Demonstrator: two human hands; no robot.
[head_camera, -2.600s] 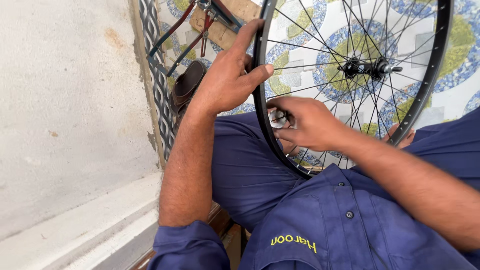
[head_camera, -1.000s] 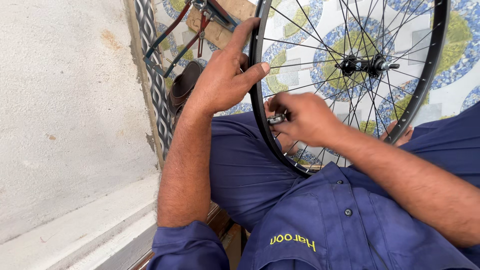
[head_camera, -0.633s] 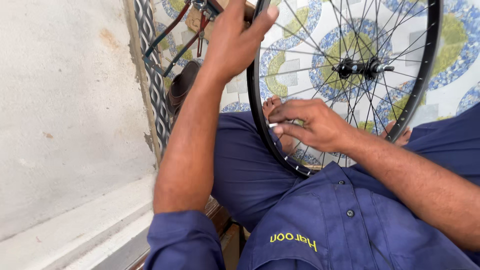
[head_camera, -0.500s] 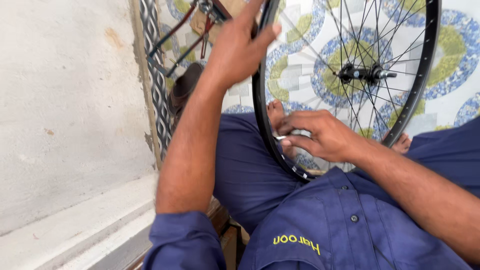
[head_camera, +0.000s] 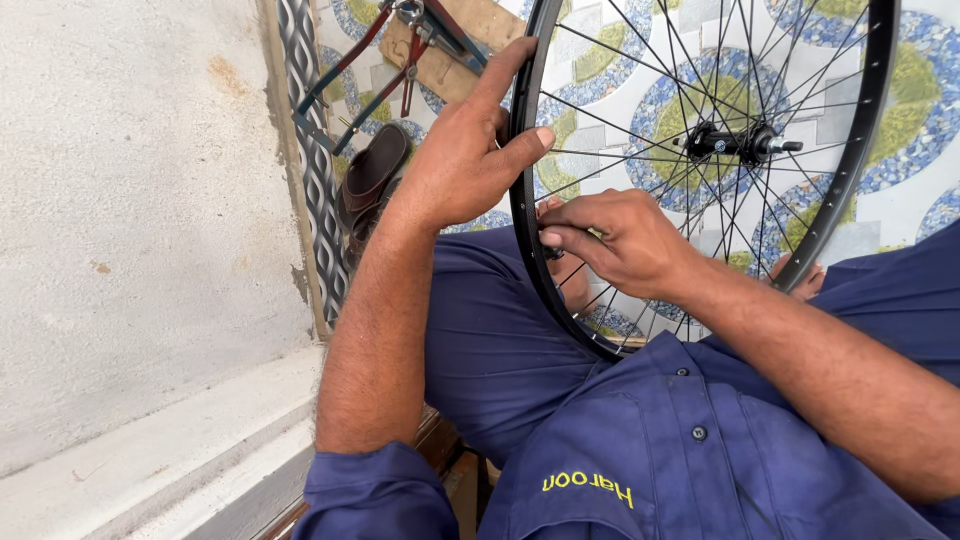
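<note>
Bicycle wheel (head_camera: 860, 130) was held upright over the lap. Left hand (head_camera: 455, 165) was clamped on the rim at ten o'clock; right hand (head_camera: 610, 240) was pinched shut at eight o'clock, probably on a spoke nipple. A slackened left grip could have let the rim swing and the pinch slip.

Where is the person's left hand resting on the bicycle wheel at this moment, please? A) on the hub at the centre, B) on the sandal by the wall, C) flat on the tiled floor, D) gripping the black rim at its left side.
D: the left hand wraps the left side of the wheel's black rim, thumb across it, while the right hand pinches at the spokes just inside the rim, well away from the hub.
</note>
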